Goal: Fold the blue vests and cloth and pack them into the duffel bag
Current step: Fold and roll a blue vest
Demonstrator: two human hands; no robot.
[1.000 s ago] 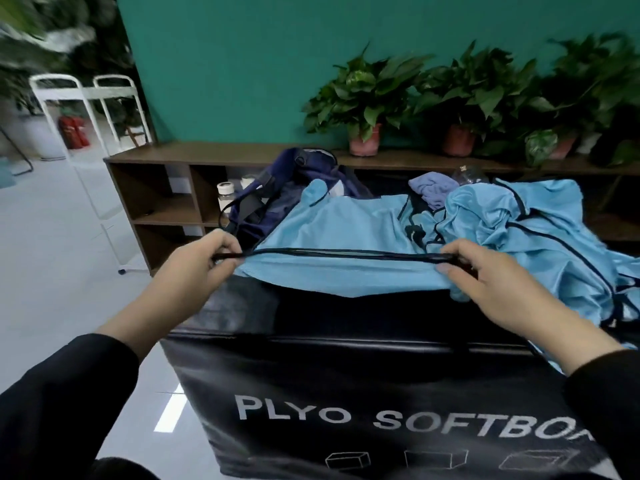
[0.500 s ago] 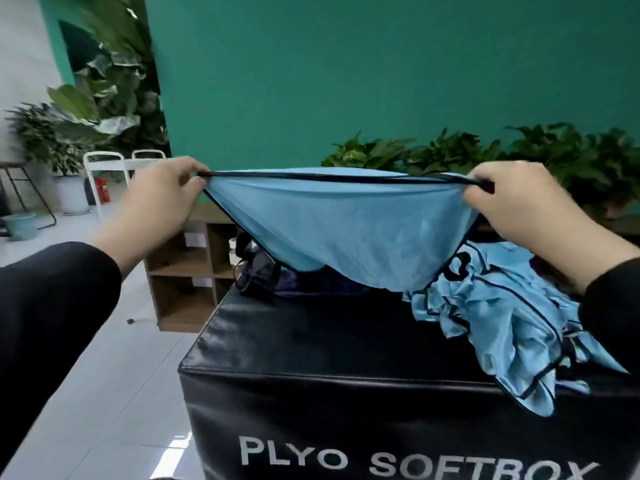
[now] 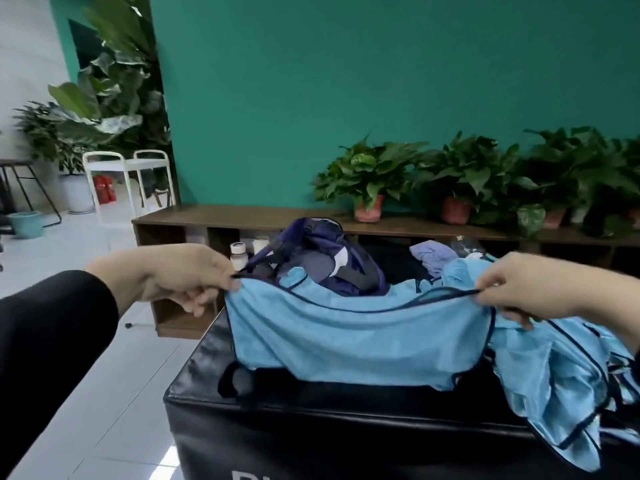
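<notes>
Early stage: my left hand (image 3: 173, 277) and right hand (image 3: 530, 289) each pinch the blue vest (image 3: 353, 336) hem, spread over the black box (image 3: 311, 427), more vests (image 3: 568, 386) unfolded, duffel bag (image 3: 322, 259) behind, nothing packed.

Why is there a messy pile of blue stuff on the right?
Those crumpled light-blue vests with dark trim lie in an unfolded heap and spill over the right edge of the black padded box. Both hands, left and right, pinch another light-blue vest by its edge.
</notes>
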